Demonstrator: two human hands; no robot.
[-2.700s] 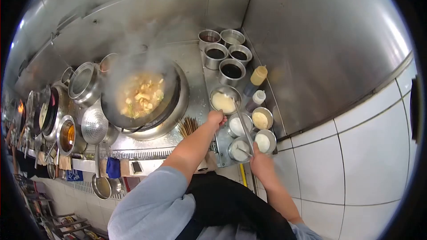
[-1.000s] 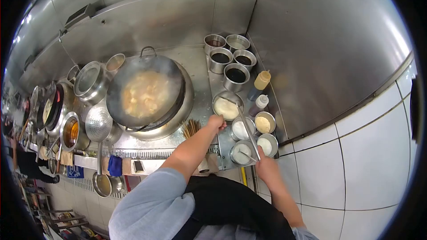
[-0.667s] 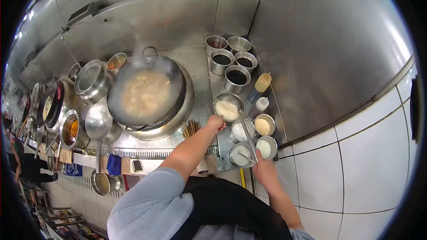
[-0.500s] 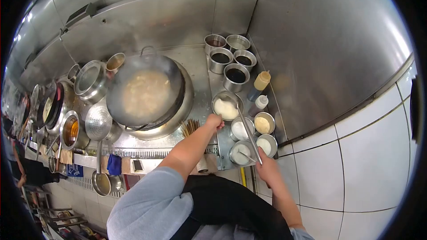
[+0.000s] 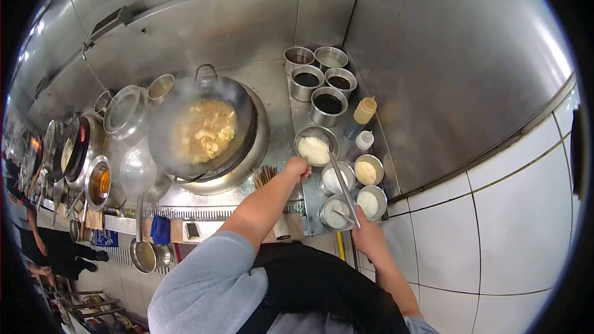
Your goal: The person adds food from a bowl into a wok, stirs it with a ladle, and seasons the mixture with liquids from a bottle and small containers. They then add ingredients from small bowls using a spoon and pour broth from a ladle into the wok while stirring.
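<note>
In the head view, my left hand [image 5: 298,168] is closed on the near-left rim of a metal pot [image 5: 335,138] holding a pale, creamy-white mixture [image 5: 314,150]. My right hand [image 5: 369,236] grips the long metal handle of a ladle [image 5: 345,192], which slants up and left into that pot. The ladle's bowl is not clearly visible. Just below stand several metal pots of white or cream-coloured seasoning, one [image 5: 336,213] with a spoon in it. A wok [image 5: 162,154] to the left contains steaming pieces of food in brown sauce.
Metal pots of dark liquid [image 5: 328,104] and squeeze bottles [image 5: 364,111] line the right side by the steel wall. A bamboo brush [image 5: 266,176] lies by my left forearm. Left of the wok are a perforated skimmer [image 5: 138,170] and more pots. Another person [image 5: 59,247] stands far left.
Steam over the wok has thinned, so the food shows more clearly. Both my hands stay almost in place, the ladle shifting only slightly. The person at far left shows more.
</note>
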